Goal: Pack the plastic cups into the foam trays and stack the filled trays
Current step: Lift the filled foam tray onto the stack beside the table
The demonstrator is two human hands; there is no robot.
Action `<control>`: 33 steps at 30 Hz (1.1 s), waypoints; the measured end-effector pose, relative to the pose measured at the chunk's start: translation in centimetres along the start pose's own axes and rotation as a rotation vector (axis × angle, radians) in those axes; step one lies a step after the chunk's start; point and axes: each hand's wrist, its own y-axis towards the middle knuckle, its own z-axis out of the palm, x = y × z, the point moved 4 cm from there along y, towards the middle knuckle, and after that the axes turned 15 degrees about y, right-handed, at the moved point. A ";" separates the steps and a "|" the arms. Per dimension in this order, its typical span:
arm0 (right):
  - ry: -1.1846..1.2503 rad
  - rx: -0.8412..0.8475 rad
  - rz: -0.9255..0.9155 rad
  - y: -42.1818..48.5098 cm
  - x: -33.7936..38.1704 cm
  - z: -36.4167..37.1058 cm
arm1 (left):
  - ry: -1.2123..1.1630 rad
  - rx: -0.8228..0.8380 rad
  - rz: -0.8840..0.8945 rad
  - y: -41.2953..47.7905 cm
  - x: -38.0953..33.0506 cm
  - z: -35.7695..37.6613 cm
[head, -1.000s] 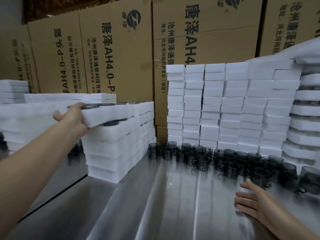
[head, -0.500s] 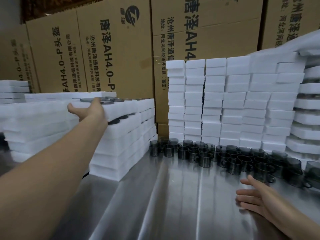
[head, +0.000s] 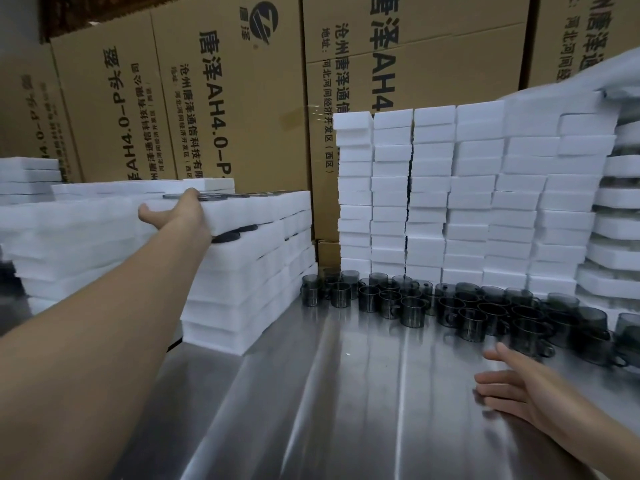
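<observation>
My left hand [head: 173, 213] reaches far out and grips the near end of a filled white foam tray [head: 256, 209], holding it on top of a stack of filled trays [head: 239, 289] at the left. Dark cup rims show along the tray's top, and the tray sits slightly lifted at my end. Several smoky grey plastic cups [head: 467, 313] with handles stand in a loose cluster along the back of the steel table. My right hand [head: 512, 386] rests open, palm down, on the table just in front of those cups.
Tall columns of white foam trays [head: 450, 202] rise behind the cups. More tray stacks stand at the far right [head: 620, 216] and far left [head: 69, 230]. Brown cardboard boxes [head: 225, 98] form the back wall. The steel table [head: 346, 410] stretches in front of me.
My left hand has carried the filled tray further right and forward onto the left stack. The right hand has barely moved.
</observation>
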 end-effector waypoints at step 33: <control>-0.019 0.063 0.009 0.3 -0.2 -0.3 | 0.530 -0.323 0.441 0.0 3.8 1.2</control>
